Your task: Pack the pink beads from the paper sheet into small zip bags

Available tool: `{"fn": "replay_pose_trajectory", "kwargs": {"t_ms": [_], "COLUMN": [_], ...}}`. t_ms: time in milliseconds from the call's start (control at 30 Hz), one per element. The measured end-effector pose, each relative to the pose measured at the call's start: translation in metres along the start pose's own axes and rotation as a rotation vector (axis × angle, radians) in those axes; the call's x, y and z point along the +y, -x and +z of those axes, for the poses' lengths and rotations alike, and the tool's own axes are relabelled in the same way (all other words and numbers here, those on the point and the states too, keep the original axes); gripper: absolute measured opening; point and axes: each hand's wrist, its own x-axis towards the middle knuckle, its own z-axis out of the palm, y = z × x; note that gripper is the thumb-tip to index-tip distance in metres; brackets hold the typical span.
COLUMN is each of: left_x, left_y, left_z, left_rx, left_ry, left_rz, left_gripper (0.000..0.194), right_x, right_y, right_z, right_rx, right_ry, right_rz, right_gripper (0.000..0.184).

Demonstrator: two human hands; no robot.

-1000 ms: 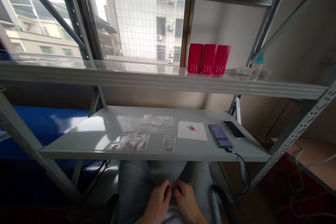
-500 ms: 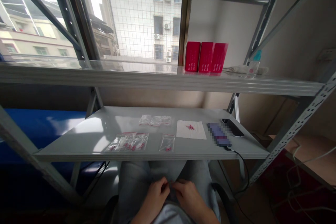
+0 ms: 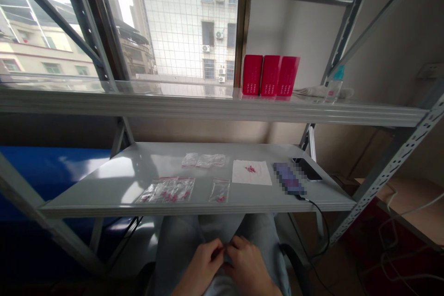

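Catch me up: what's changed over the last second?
The left hand and right hand have drawn together, closing the narrow gap between them; they now touch or nearly touch. I can't tell whether either grip took or released anything. The zip bags, red pieces on the white paper, black phone and red boxes stayed put; their slight leftward drift is camera motion.

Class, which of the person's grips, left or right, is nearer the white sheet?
Right. The right grip is below and almost straight in front of the white sheet; the left grip is also below, but farther left.
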Motion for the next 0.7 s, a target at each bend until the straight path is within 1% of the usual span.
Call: {"fn": "replay_pose_trajectory", "kwargs": {"t_ms": [67,133,167,233,267,300,333,367,433,500,567,633,700], "left_x": [0.003,0.006,0.008,0.015,0.021,0.027,0.035,0.043,0.058,0.069,0.074,0.076,0.076], "left_y": [0.006,0.014,0.018,0.026,0.028,0.029,0.028,0.025,0.014,-0.001,-0.013,-0.021,-0.024], "left_z": [-0.002,-0.003,-0.002,0.004,0.008,0.014,0.021,0.028,0.04,0.047,0.048,0.046,0.041], "left_rx": [-0.026,-0.101,-0.158,-0.246,-0.244,-0.211,-0.154,-0.071,0.062,0.153,0.259,0.385,0.476], "left_ry": [0.06,0.131,0.173,0.297,0.389,0.496,0.612,0.732,0.959,1.174,1.35,1.471,1.54], "left_rz": [-0.036,-0.092,-0.112,-0.103,-0.077,-0.044,-0.017,-0.001,-0.009,-0.053,-0.123,-0.189,-0.213], "left_gripper": [0.041,0.052,0.057,0.06,0.062,0.066,0.072,0.078,0.078,0.07,0.055,0.038,0.03], "right_x": [-0.002,-0.001,-0.001,-0.003,-0.005,-0.009,-0.013,-0.017,-0.027,-0.036,-0.044,-0.048,-0.05], "right_y": [0.002,0.005,0.007,0.009,0.009,0.009,0.008,0.006,0.0,-0.006,-0.012,-0.015,-0.016], "right_z": [-0.011,-0.028,-0.039,-0.062,-0.073,-0.082,-0.09,-0.095,-0.098,-0.09,-0.077,-0.062,-0.048], "right_rx": [0.009,0.069,0.11,0.188,0.214,0.235,0.258,0.284,0.35,0.414,0.434,0.434,0.441], "right_ry": [0.011,-0.011,-0.039,-0.134,-0.193,-0.253,-0.31,-0.361,-0.449,-0.537,-0.621,-0.674,-0.73], "right_rz": [0.021,0.067,0.092,0.135,0.143,0.143,0.137,0.127,0.114,0.116,0.115,0.095,0.073], "right_gripper": [0.022,0.026,0.028,0.029,0.026,0.023,0.02,0.019,0.019,0.022,0.027,0.029,0.026]}}
